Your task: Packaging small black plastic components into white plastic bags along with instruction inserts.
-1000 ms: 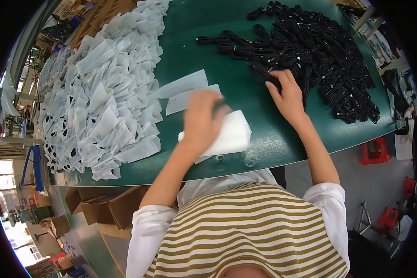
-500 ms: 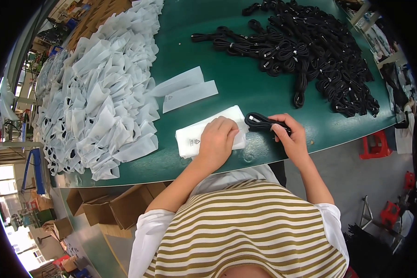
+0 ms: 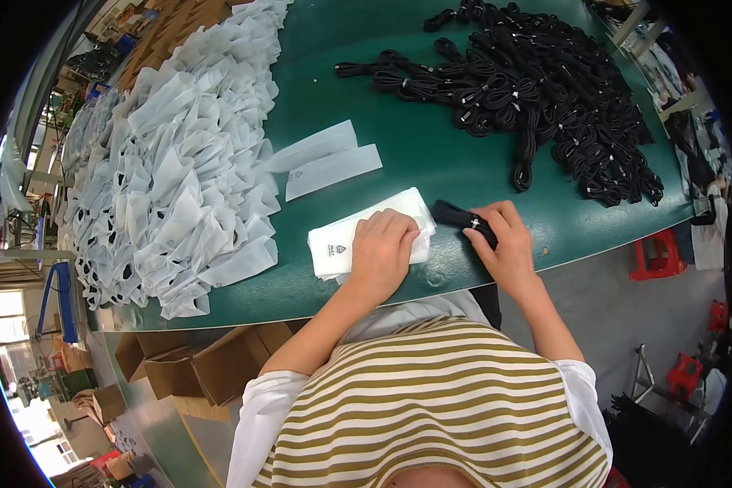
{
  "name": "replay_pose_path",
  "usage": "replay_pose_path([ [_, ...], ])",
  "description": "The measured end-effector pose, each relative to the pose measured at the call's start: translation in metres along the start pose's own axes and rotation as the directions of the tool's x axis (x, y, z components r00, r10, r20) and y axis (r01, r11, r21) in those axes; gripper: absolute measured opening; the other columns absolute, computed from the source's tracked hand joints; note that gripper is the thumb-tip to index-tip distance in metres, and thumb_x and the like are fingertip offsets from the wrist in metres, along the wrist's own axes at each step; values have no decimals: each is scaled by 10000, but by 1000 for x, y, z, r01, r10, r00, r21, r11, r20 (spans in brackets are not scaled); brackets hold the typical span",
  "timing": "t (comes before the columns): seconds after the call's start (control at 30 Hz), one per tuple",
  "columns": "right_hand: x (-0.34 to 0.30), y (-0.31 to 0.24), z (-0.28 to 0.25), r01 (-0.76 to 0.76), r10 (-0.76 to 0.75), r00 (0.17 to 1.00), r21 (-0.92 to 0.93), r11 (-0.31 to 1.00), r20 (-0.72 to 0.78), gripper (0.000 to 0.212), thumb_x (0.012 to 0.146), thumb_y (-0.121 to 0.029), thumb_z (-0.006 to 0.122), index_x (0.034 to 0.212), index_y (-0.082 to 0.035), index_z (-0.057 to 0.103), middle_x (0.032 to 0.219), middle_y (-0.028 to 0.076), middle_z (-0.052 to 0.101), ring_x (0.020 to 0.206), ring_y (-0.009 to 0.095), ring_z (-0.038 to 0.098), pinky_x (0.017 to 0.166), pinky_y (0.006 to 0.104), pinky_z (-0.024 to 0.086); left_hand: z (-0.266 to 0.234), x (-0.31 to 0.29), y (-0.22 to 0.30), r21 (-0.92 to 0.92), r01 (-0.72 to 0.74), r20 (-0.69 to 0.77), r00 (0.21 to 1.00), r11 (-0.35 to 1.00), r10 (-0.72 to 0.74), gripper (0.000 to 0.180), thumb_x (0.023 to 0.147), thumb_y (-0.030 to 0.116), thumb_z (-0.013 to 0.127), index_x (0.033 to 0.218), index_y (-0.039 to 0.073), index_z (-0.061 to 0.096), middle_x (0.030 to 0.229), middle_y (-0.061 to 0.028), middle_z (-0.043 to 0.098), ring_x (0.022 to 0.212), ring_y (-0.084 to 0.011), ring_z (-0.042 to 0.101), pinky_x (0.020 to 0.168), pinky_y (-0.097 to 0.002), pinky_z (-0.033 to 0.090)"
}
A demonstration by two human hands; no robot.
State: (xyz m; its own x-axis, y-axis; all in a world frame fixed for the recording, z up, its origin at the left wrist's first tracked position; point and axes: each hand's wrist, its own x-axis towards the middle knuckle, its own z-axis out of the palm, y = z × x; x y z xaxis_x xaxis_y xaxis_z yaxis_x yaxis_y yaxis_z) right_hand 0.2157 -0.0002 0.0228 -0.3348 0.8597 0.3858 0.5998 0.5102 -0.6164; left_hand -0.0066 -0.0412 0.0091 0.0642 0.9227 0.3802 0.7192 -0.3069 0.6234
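Observation:
On the green table in front of me lies a stack of flat white plastic bags point(image 3: 333, 246). My left hand point(image 3: 382, 250) rests on the stack, its fingers curled, with thumb and forefinger pinching near the right end of the top bag. Just right of that end, my right hand point(image 3: 506, 246) grips a coiled black cable point(image 3: 455, 215) by its near part, between thumb and fingers. A light tie shows around the coil's middle. The coil's far end points at the stack's right end, a small distance off.
A large heap of filled whitish bags point(image 3: 171, 163) covers the table's left side. Two flat-lying bags point(image 3: 333, 171) lie beyond the stack. Many coiled black cables point(image 3: 537, 89) are piled at the far right. Cardboard boxes point(image 3: 211, 362) stand below the table's near edge; a red stool point(image 3: 657, 254) is at right.
The coiled cable has turned over in my right hand, and its tie now shows. My right fingers have shifted along it. My left hand has stayed on the stack.

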Motion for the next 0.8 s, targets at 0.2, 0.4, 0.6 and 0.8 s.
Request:
replay_pose_path([
  [0.2, -2, -5, -5, -39, 33, 999, 160, 986, 42, 268, 838, -88, 745, 1083, -2, 675, 904, 137, 603, 759, 311, 623, 659, 373, 511, 0, 3, 0, -65, 32, -21, 999, 997, -33, 55, 864, 46, 667, 875, 30, 616, 856, -92, 623, 737, -270, 593, 726, -373, 437],
  [0.4, -4, -9, -4, 91, -103, 986, 97, 991, 128, 316, 834, -110, 751, 1123, -5, 681, 841, 125, 580, 690, 275, 589, 607, 344, 476, 2, 3, -5, -237, 109, -38, 992, 965, -121, 81, 841, -25, 669, 881, 7, 607, 884, -119, 619, 792, -290, 600, 755, -374, 484],
  [0.6, 8, -9, -9, -227, 102, 901, 258, 939, 421, 291, 894, -115, 711, 1152, 9, 658, 839, 77, 617, 670, 177, 576, 586, 313, 473, -10, 8, -3, -200, -198, -79, 980, 960, 185, 116, 812, -57, 687, 878, 1, 612, 924, -120, 626, 840, -293, 600, 769, -365, 493],
  [0.8, 6, -12, -5, -758, 407, 645, 476, 446, 646, 220, 965, -111, 637, 1138, 25, 632, 904, 34, 658, 700, 74, 552, 565, 264, 464, -23, 13, -8, -212, -170, -156, 978, 962, 139, 130, 796, -12, 705, 863, 17, 597, 927, -116, 615, 826, -297, 585, 707, -370, 474],
])
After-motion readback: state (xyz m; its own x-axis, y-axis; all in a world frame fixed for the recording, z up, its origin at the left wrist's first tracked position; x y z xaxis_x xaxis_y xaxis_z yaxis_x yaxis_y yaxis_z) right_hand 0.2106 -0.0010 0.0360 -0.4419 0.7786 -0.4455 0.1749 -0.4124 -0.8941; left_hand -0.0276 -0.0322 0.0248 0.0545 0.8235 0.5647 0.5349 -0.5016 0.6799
